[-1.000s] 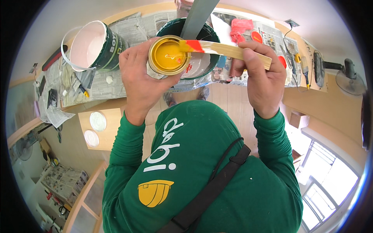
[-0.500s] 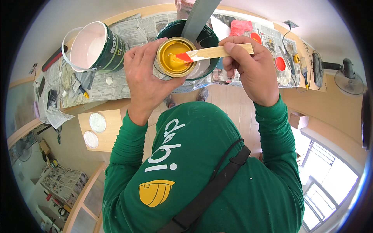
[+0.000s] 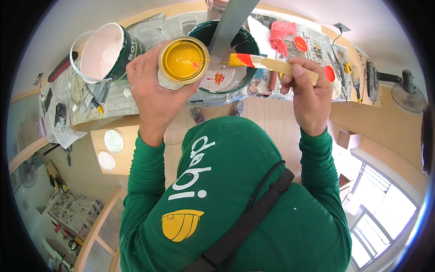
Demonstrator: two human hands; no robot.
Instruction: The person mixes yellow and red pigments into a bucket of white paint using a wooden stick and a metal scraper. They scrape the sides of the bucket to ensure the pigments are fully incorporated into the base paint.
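Observation:
My left hand (image 3: 152, 93) grips a small open tin of yellow paint (image 3: 177, 59), tilted toward me. My right hand (image 3: 308, 97) pinches a flat wooden stick (image 3: 267, 63) whose left end is coated yellow and red. A thin thread of paint runs between stick and tin. Under both is a dark green bucket (image 3: 247, 41) holding pale paint with a red-orange blotch (image 3: 219, 78) in it. A long grey-green bar (image 3: 229, 22) stands in that bucket.
Newspaper (image 3: 124, 104) covers the bench. A second bucket (image 3: 102, 52) stands left. To the right lie pink crumpled material (image 3: 282, 34), red lids (image 3: 300, 44), brushes (image 3: 355, 81) and a cord. A small fan (image 3: 405, 93) is at far right. Two white lids (image 3: 113, 140) rest on a lower board.
The tin has moved left in my left hand. The stick's coated end has come out of the tin and moved right, over the bucket, with my right hand.

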